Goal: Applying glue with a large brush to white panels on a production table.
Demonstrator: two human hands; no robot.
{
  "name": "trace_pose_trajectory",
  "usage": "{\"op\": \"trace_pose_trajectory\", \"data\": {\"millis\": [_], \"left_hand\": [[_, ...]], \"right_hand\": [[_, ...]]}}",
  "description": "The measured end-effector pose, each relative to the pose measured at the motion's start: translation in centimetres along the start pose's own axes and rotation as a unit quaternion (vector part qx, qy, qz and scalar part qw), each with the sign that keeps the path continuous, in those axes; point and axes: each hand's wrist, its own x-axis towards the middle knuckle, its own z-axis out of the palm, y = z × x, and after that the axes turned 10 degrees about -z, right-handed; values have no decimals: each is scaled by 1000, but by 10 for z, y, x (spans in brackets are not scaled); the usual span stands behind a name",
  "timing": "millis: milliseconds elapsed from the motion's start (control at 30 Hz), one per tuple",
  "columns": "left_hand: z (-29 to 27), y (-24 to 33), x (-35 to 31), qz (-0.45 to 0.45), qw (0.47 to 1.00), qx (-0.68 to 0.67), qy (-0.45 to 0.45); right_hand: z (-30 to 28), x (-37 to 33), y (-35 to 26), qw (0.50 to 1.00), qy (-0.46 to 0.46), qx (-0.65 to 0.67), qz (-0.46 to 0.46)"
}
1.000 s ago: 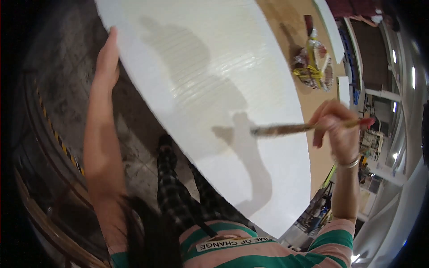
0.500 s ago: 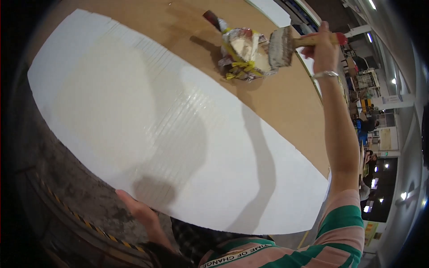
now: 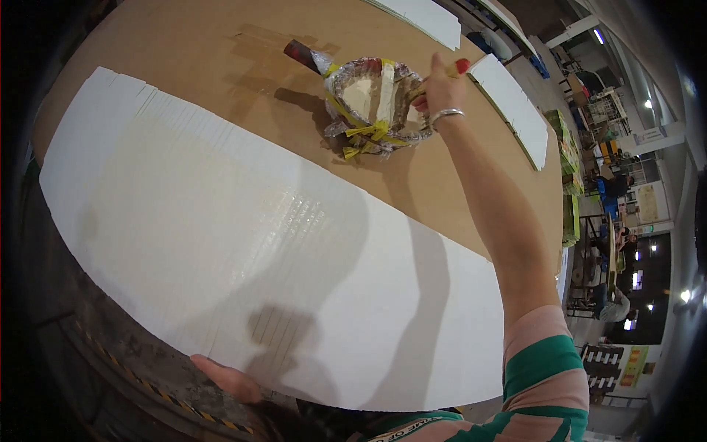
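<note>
My right hand (image 3: 444, 90) is closed round the wooden handle of a wide brush (image 3: 417, 90) with a red handle end. The brush head is down in a long-handled pan (image 3: 329, 94) wrapped in clear film and yellow tape. Pale, creamy liquid (image 3: 359, 97) lies in the pan, and a whitish strip crosses its top. A broad spread of overlapping white sheets (image 3: 184, 214) lies nearer me, with wet, shiny streaks in the middle. At its near left edge rests my left hand (image 3: 230, 379), fingers stretched out, holding nothing that I can see.
The brown tabletop (image 3: 221, 81) extends beyond the sheets. Other white boards (image 3: 515, 110) lie along its far right side, and another white piece (image 3: 423, 18) is at the far edge. Green packs (image 3: 567, 169) are stacked past the table. Yellow-black floor tape (image 3: 158, 394) shows at lower left.
My right hand has moved left and slightly down, bringing the brush from above the pan's right edge into it. My left hand stays at the sheets' near edge. The view has shifted.
</note>
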Motion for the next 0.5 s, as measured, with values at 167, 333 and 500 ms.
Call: {"op": "trace_pose_trajectory", "data": {"millis": [167, 333, 500], "left_hand": [[13, 4, -5, 6, 998, -60, 23], [11, -3, -1, -57, 991, -120, 23], [3, -13, 8, 10, 999, -10, 36]], "right_hand": [[-28, 6, -8, 995, 44, 78, 38], [-38, 7, -21, 991, 59, 102, 61], [-52, 13, -29, 990, 41, 127, 45]]}}
